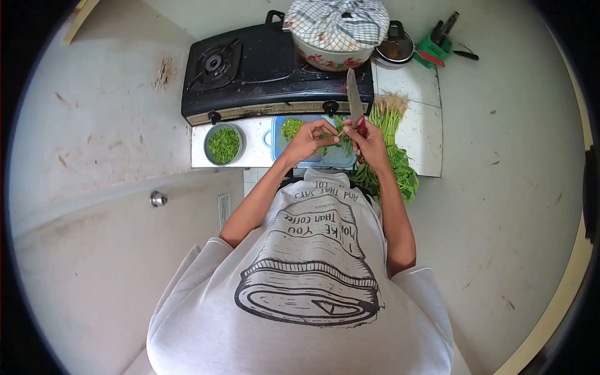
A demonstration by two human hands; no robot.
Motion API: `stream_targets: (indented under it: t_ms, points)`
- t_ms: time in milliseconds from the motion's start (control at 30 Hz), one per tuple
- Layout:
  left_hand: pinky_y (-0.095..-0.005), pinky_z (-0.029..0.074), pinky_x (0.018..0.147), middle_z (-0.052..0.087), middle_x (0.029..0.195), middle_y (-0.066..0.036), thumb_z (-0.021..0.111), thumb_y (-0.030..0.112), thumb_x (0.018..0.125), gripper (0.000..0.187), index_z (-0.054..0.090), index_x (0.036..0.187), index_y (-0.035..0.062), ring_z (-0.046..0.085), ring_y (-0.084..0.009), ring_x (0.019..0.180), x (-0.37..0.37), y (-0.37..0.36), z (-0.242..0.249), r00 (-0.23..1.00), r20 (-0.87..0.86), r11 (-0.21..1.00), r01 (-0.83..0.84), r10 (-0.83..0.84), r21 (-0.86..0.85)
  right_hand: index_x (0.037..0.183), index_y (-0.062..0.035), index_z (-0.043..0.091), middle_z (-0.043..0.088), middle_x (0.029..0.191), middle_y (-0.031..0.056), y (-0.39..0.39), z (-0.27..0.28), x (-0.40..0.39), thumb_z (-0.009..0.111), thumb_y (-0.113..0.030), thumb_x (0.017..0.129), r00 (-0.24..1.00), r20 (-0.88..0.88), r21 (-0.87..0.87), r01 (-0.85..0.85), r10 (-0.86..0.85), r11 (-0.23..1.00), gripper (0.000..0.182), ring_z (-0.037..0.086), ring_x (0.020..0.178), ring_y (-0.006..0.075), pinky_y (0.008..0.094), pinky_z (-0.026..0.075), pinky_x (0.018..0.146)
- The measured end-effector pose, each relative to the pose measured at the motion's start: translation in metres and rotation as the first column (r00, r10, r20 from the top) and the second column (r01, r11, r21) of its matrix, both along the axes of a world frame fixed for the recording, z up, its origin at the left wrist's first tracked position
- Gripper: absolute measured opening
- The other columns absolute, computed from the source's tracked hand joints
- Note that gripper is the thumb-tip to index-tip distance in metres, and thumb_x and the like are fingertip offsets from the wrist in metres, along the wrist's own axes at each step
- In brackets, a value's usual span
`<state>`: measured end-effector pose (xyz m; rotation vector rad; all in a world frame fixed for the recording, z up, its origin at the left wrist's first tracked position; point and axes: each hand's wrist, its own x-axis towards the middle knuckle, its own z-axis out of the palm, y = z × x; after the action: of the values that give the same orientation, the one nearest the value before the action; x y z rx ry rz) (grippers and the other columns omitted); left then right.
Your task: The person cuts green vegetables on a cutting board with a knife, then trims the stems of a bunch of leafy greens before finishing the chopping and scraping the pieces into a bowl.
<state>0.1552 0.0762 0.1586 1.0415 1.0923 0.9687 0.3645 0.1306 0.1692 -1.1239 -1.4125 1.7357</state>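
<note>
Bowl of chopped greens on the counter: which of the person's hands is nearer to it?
Left. The left hand is a short way to the right of the bowl; the right hand, gripping the knife, is farther to the right.

"What can you read over there?"
"The white shirt [312,250]: 'I LIKE YOU MORE THAN COFFEE', then 'And THAT SAYS A LOT.'"
"Every letter?"
"Not quite; creases partly hide 'LIKE' and the end of 'MORE'."

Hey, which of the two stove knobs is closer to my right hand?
The right-hand knob, on the side of the cloth-covered pot. The left-hand knob is much farther from your right hand.
</note>
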Motion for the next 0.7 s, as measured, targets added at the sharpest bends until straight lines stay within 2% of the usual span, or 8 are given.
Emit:
stream_targets:
  t_ms: [133,233,333,500,700]
  points:
    - [-0.0271,0.048,0.094,0.072,0.105,-0.005,0.064,0.015,0.102,0.014,0.069,0.106,0.0028,0.066,-0.0117,0.098,-0.005,-0.013,0.001,0.990,0.045,0.990,-0.134,0.135,-0.034,0.105,-0.0010,0.069,0.065,0.077,-0.0013,0.001,0.001,-0.004,0.075,-0.021,0.095,0.999,-0.009,0.012,-0.050,0.050,0.999,0.023,0.051,0.056,0.0046,0.0230,0.040,0.052]
    - [-0.0271,0.047,0.096,0.073,0.104,-0.005,0.059,0.019,0.105,0.020,0.070,0.109,0.0030,0.066,-0.0128,0.098,-0.010,-0.020,0.003,0.985,0.062,0.980,-0.151,0.160,-0.130,0.103,-0.0016,0.069,0.065,0.077,-0.0019,0.000,-0.001,-0.009,0.076,-0.021,0.095,0.995,0.015,0.021,-0.095,0.094,0.995,0.022,0.051,0.058,0.0044,0.0227,0.041,0.053]
    - [-0.0286,0.047,0.095,0.074,0.103,-0.005,0.058,0.022,0.105,0.023,0.069,0.114,0.0043,0.065,-0.0125,0.100,-0.019,-0.027,-0.004,0.994,0.091,0.991,-0.051,0.062,-0.121,0.104,-0.0019,0.068,0.063,0.077,-0.0028,-0.004,-0.005,-0.019,0.075,-0.019,0.095,0.992,0.037,0.013,-0.121,0.121,0.993,0.020,0.051,0.059,0.0039,0.0220,0.041,0.054]
    - [-0.0291,0.048,0.094,0.075,0.101,-0.006,0.063,0.016,0.102,0.017,0.070,0.111,0.0037,0.066,-0.0119,0.100,-0.035,-0.039,-0.008,0.997,0.041,0.990,-0.052,0.058,-0.132,0.103,-0.0018,0.070,0.066,0.078,-0.0014,-0.012,-0.012,-0.034,0.077,-0.024,0.094,0.988,0.045,0.016,-0.147,0.146,0.989,0.025,0.050,0.058,0.0045,0.0242,0.041,0.054]
    - [-0.0292,0.048,0.094,0.074,0.101,-0.005,0.065,0.011,0.099,0.015,0.070,0.109,0.0016,0.066,-0.0118,0.098,-0.062,-0.052,-0.011,1.000,0.029,0.994,-0.005,0.008,-0.112,0.105,-0.0006,0.070,0.069,0.081,0.0007,-0.026,-0.012,-0.059,0.075,-0.020,0.095,0.986,0.073,0.047,-0.152,0.148,0.987,0.022,0.051,0.059,0.0045,0.0241,0.042,0.054]
